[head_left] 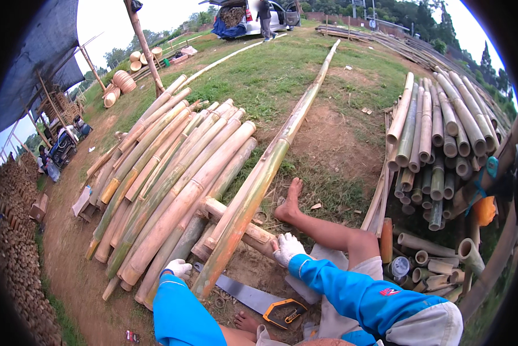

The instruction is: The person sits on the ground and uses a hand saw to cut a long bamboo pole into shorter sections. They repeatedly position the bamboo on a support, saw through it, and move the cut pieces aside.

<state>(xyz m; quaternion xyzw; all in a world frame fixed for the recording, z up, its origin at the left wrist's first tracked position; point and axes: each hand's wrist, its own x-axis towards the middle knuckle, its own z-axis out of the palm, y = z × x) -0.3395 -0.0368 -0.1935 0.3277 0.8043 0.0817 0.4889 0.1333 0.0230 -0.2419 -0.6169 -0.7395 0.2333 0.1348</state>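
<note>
A long split-looking bamboo pole [259, 193] runs from near my knees far out over the grass, lying across a short thick bamboo crosspiece [253, 232]. My right hand [289, 249], in a white glove, is closed at the right end of that crosspiece. White-gloved too, my left hand [178, 269] is low beside the near ends of the stacked bamboo poles [184, 196]; its fingers look curled, and what they hold, if anything, is hidden. Between my hands on the ground lies a handsaw [253, 297] with a yellow and black handle, its blade passing close to the long pole's near end.
Cut bamboo tubes [438, 132] are piled high at the right, with short offcuts [438, 268] below. My bare foot [289, 200] rests on the dirt ahead. Woven baskets [120, 83] stand far left; a person [263, 17] is by a loaded vehicle [250, 17].
</note>
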